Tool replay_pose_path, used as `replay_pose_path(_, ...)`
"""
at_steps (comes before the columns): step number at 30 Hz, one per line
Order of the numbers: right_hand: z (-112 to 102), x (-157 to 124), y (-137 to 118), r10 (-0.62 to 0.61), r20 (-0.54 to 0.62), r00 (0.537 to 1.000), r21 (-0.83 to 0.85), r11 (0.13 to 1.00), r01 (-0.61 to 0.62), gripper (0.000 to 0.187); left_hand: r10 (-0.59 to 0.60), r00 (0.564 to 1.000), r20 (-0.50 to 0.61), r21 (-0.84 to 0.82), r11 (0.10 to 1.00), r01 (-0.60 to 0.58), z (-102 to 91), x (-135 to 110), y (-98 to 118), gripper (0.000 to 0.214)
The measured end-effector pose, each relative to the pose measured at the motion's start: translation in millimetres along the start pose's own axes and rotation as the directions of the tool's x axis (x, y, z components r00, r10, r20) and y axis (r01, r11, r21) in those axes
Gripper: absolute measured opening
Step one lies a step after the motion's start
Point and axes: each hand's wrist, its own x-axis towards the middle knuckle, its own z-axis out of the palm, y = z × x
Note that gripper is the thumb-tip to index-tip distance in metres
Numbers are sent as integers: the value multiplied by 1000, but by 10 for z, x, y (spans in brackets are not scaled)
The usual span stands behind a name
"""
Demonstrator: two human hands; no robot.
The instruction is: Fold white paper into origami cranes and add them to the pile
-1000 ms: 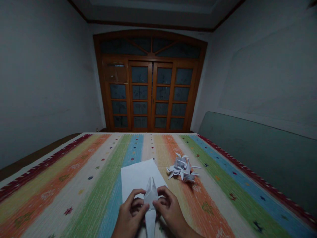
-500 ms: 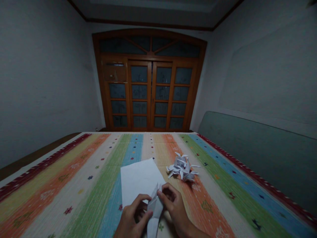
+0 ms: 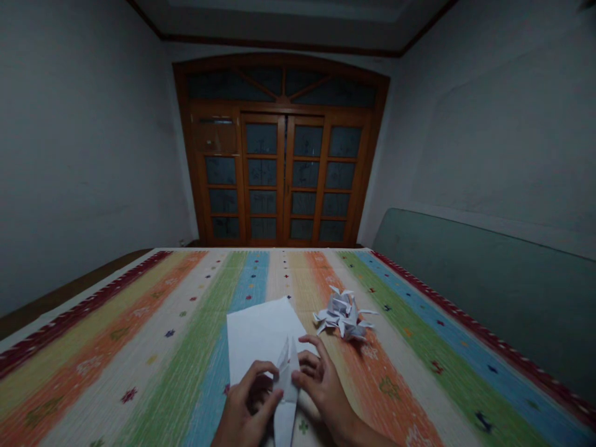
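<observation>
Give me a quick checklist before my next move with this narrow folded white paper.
1. Narrow folded white paper held by both hands, left hand and right hand: ok.
2. Flat white paper sheet lying flat on the rainbow-striped woven cloth: ok.
3. Spiky white folded paper cluster apart from the sheet: ok.
4. Enough light on the hands: not ok, the room looks dim.
5. Creases on the folded paper sharp: cannot tell, too dim and small.

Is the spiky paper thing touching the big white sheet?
No, the spiky folded paper model sits to the right of the white paper sheet, with a strip of the striped cloth showing between them.
</observation>
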Motion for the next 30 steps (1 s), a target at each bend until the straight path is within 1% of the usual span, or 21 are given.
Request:
replay_pose_path(2,1,-14,46,5,6,1000,12,1000,-5,70,21,1000,-1,18,1000,-21,-17,12,23,23)
replay_pose_path(4,-1,-14,85,17,-15,1000,19,1000,-17,65,8,1000,17,25,1000,-9,-28,28,29,25)
replay_pose_path(6,-5,-2,100,2,-58,998,0,1000,-2,55,-33,998,43,-1,999,34,-30,41,23,26)
replay_pose_path(8,-11,14,88,-33,-75,997,-56,998,29,45,-71,994,79,-51,996,75,-33,45,15,31)
replay_pose_path(11,-30,28,44,-31,-14,999,-131,991,29,42,-64,990,125,-128,989,80,-59,33,14,34)
replay_pose_path(13,-51,19,19,-6,44,999,-141,990,12,40,-47,989,142,-167,983,70,-89,25,12,35)
replay_pose_path(14,-65,10,10,-13,75,997,-141,990,23,39,-44,989,143,-180,981,70,-104,25,8,35)
replay_pose_path(18,-124,-34,11,-133,194,972,-141,977,162,38,-51,995,80,-171,983,64,-139,49,-30,38)
replay_pose_path(21,-154,-38,44,-174,254,951,-120,970,210,43,-52,997,64,-211,975,64,-136,67,-44,41)
replay_pose_path(23,-162,-29,72,-191,276,942,-107,968,227,46,-54,994,96,-269,960,78,-127,71,-35,43)
replay_pose_path(25,-163,-20,94,-193,278,941,-100,968,228,44,-58,991,122,-300,949,92,-118,72,-19,43)
replay_pose_path(30,-155,-21,100,-184,268,946,-94,972,216,43,-49,994,102,-263,962,74,-111,82,-22,46)
